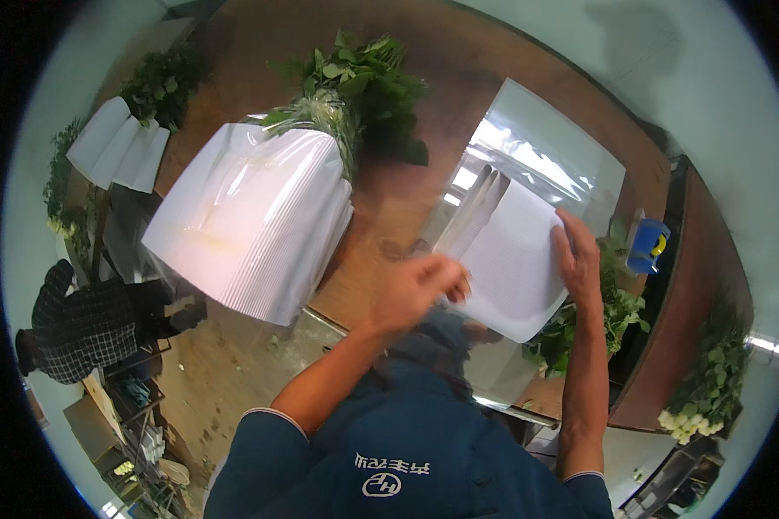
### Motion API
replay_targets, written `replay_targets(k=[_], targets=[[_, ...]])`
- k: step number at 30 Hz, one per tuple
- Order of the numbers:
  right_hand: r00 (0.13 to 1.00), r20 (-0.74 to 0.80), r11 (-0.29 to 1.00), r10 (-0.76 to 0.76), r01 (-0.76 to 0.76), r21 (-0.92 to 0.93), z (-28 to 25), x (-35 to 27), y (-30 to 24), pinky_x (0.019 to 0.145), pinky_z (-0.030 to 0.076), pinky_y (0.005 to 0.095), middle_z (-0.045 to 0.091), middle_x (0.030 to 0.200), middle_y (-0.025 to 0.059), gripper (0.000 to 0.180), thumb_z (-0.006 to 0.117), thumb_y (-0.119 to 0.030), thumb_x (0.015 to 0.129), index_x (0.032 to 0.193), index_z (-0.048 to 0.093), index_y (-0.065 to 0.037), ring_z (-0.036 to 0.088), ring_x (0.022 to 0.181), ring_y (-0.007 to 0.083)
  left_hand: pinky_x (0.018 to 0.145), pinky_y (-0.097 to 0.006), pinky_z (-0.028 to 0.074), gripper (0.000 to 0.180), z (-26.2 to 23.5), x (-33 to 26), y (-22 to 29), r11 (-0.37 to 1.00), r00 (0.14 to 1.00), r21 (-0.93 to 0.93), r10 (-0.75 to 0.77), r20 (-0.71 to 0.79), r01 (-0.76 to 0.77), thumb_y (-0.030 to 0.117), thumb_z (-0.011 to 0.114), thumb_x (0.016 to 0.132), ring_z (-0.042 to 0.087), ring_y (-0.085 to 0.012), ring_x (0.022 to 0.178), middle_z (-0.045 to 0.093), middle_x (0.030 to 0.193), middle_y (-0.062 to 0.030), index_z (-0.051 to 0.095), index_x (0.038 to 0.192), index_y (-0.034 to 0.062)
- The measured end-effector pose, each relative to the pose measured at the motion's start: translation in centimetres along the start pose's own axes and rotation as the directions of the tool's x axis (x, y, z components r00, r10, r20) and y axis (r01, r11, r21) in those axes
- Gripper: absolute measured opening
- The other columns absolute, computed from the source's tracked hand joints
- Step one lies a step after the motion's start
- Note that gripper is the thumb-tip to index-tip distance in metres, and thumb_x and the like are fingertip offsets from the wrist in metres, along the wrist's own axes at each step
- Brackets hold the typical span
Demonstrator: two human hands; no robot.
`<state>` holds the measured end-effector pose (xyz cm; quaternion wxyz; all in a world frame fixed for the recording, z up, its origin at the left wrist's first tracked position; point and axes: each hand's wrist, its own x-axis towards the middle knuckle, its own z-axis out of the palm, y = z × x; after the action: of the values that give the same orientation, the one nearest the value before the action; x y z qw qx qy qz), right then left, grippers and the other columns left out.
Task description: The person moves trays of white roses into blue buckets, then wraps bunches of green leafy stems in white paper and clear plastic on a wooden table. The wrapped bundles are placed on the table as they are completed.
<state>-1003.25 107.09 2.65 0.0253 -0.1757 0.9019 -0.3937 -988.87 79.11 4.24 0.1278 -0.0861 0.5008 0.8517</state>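
Hands work at lower centre of the frame: the left hand (420, 290), blurred, pinches the near edge of a white paper sheet (515, 268), while the right hand (580, 259) lies flat and unclenched on its right edge. Farther up the brown table (407, 199), a wrapped flower bunch (268, 216) lies at centre left.

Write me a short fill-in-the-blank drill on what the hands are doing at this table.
The right hand rests flat on a stack of ____ paper sheets.
The left hand touches the stack's ____ edge.
The wrapped bundle to the left holds ____ stems.
The table is ____ in colour.
Missing words: white; left; green; brown
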Motion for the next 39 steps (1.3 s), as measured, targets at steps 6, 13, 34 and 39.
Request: replay_targets(k=[6,13,34,39], targets=[[0.976,0.166,0.983,0.143,-0.160,0.092,0.7,5.1,4.0,0.092,0.052,0.0334,0.072,0.115,0.0156,0.038,0.063,-0.026,0.104,0.131,0.066,0.001,0.068,0.104,0.0211,0.092,-0.037,0.054,0.025,0.5,0.6,-10.3,0.865,0.865,-0.057,-0.492,0.100,0.498,0.018,0.060,0.105,0.064,-0.0212,0.107,0.067,0.120,-0.0144,0.063,0.121,-0.0013],[0.953,0.215,0.977,0.213,-0.213,-0.023,0.3,5.9,4.3,0.090,0.052,0.0355,0.072,0.115,0.0146,0.044,0.063,-0.037,0.102,0.130,0.067,-0.003,0.067,0.099,0.0214,0.098,-0.041,0.052,0.030,0.1,4.9,-19.8,0.798,0.813,-0.242,-0.579,-0.054,0.552,0.015,0.061,0.103,0.061,-0.0247,0.115,0.064,0.126,-0.0160,0.060,0.128,-0.0019],[0.966,0.196,0.985,0.171,-0.164,-0.052,2.1,5.2,5.6,0.097,0.051,0.0389,0.069,0.125,0.0156,0.047,0.060,-0.040,0.103,0.137,0.065,-0.009,0.065,0.110,0.0267,0.106,-0.047,0.046,0.041,-0.3,3.9,-21.4,0.862,0.870,0.124,-0.490,-0.048,0.492,0.012,0.064,0.099,0.056,-0.0307,0.126,0.060,0.134,-0.0181,0.055,0.136,-0.0017],[0.990,0.109,0.985,0.089,-0.071,-0.157,2.2,4.9,4.5,0.097,0.050,0.0405,0.067,0.125,0.0180,0.047,0.061,-0.036,0.102,0.137,0.064,-0.005,0.064,0.111,0.0298,0.118,-0.052,0.034,0.059,-3.1,-0.2,-17.9,0.448,0.930,0.846,0.077,-0.360,0.290,0.010,0.067,0.092,0.046,-0.0393,0.139,0.053,0.144,-0.0241,0.046,0.146,-0.0037]])
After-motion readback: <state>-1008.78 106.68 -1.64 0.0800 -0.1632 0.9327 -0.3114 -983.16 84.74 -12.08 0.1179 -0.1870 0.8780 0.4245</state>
